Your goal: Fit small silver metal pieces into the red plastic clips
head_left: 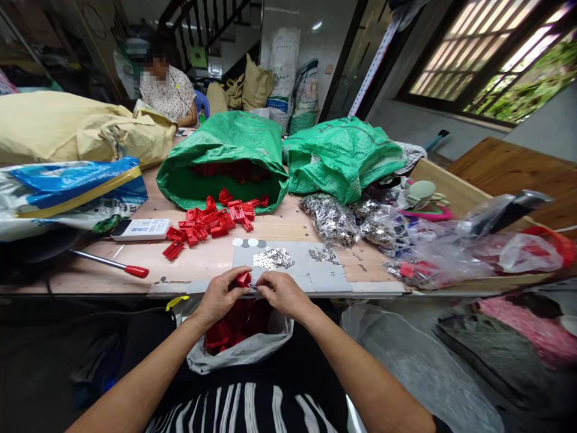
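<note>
My left hand (220, 294) is closed around a small red plastic part (244, 279) at the table's front edge. Fingers pinched together, my right hand (283, 293) meets it from the right; a thin metallic piece (253, 288) shows between the hands, too small to name. Below them, a white sack (270, 344) in my lap holds many more red parts. Just beyond my hands lies a grey mat (315, 279) with a pile of small shiny metal pieces (273, 258) and a smaller pile (323, 255). Loose red plastic parts (211, 221) are heaped to the left.
A green sack (225, 129) opens toward me with red parts inside; another green sack (342, 150) stands beside it. Clear bags of metal pieces (331, 216) lie right. A red-tipped lever (135, 271) juts out at left. A person (169, 93) sits across the table.
</note>
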The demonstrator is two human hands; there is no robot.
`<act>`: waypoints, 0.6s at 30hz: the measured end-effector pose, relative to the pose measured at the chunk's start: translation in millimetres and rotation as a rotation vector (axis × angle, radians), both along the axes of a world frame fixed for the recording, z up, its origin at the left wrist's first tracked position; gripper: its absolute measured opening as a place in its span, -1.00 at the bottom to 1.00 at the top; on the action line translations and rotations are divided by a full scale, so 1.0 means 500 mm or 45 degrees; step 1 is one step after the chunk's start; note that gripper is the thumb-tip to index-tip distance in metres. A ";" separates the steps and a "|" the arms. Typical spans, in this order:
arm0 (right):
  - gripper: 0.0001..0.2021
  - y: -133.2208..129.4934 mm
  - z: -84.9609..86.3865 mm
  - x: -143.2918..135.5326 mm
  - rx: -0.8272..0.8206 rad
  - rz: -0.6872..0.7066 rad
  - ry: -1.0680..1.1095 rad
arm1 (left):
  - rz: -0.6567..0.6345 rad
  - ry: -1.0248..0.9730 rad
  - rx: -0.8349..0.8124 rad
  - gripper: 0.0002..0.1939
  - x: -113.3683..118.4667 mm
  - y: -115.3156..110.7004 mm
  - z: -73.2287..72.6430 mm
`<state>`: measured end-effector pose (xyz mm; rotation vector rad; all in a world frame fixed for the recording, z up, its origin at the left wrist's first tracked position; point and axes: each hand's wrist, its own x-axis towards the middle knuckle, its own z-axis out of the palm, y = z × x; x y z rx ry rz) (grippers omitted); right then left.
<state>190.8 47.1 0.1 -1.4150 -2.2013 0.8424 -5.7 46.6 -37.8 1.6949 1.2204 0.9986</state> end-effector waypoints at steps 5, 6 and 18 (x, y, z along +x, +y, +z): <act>-0.88 0.005 -0.009 -0.002 0.045 0.031 -0.007 | -0.035 -0.019 0.003 -0.60 -0.001 0.002 0.007; -0.88 0.004 -0.011 -0.004 0.061 0.034 -0.024 | -0.042 -0.020 -0.002 -0.60 -0.001 0.003 0.008; -0.83 -0.016 -0.008 -0.021 0.240 0.053 -0.322 | -0.058 0.041 0.070 -0.59 -0.005 0.004 0.001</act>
